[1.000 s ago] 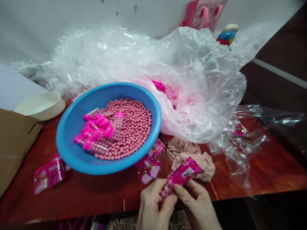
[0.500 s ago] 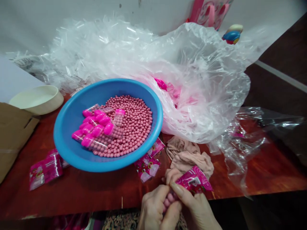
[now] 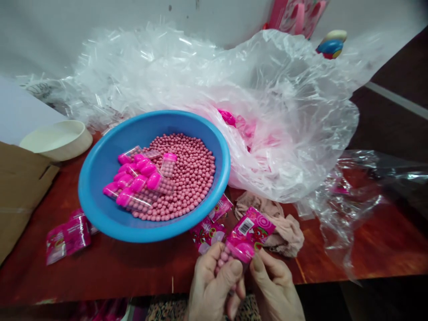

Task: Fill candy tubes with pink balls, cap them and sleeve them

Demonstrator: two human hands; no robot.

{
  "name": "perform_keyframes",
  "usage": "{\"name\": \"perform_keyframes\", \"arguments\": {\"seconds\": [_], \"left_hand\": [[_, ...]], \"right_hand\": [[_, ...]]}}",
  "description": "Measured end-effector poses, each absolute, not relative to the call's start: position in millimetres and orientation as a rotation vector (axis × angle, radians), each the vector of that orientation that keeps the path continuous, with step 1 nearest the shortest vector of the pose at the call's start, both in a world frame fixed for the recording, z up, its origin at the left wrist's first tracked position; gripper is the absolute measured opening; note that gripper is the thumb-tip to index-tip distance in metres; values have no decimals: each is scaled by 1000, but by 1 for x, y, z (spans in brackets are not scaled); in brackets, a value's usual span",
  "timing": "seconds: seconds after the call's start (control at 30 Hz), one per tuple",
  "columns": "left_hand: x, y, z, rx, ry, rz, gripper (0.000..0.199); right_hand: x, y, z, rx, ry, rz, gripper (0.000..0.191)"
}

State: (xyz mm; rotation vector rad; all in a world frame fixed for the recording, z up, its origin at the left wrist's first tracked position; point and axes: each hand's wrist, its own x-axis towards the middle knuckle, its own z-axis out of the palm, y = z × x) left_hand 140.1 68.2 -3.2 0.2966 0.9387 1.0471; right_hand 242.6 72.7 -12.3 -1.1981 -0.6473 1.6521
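Observation:
Near the table's front edge, my left hand [image 3: 214, 278] is wrapped round a clear tube of pink balls [image 3: 224, 257] with a pink cap [image 3: 242, 251]. A printed pink wrapper [image 3: 253, 227] with a barcode stands up over the cap. My right hand [image 3: 276, 281] pinches the wrapper's lower right edge beside the cap. To the upper left is a blue basin [image 3: 154, 236] holding loose pink balls [image 3: 187, 165] and several filled tubes with pink caps [image 3: 138, 178].
Printed wrappers [image 3: 205, 234] lie by the basin, others [image 3: 68, 238] at left. A beige cloth [image 3: 287, 232] lies beyond my hands. Clear plastic bags [image 3: 294, 111] and tubes [image 3: 140, 67] are piled behind. A white bowl [image 3: 58, 142] and cardboard box [image 3: 20, 196] stand left.
The wrapper has turned more upright, so its barcode and the pink cap now show. My right hand has shifted from over the tube to the wrapper's right edge. The view has moved slightly.

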Motion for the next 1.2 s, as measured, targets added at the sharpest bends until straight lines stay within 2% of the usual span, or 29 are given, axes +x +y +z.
{"name": "perform_keyframes", "arguments": {"seconds": [0.23,0.4,0.6,0.67,0.77,0.87,1.0,1.07,1.17,1.2], "left_hand": [[149,54,-3,43,1093,1116,46],[153,52,-13,42,1180,1125,48],[153,59,-18,81,1099,1022,69],[151,58,-17,233,1177,980,65],[139,60,-13,629,1479,1009,35],[125,69,-7,874,1526,1149,29],[124,83,-2,595,1213,1042,35],[130,88,0,343,1134,1016,35],[140,93,3,55,1063,1080,35],[142,95,4,-8,1049,1079,36]], "right_hand": [[239,66,-5,-1386,-709,1389,21],[236,62,-15,-1409,-675,1513,27],[236,66,-14,-1453,-647,1663,34],[239,70,-9,-1435,-652,1680,32],[246,74,-5,-1411,-690,1652,33],[253,72,-7,-1436,-824,1625,37],[252,69,-8,-1501,-1021,1629,44],[254,69,-7,-1479,-1127,1597,40],[275,64,-14,-1449,-1340,1373,30],[287,60,-19,-1501,-1395,1177,28]]}}
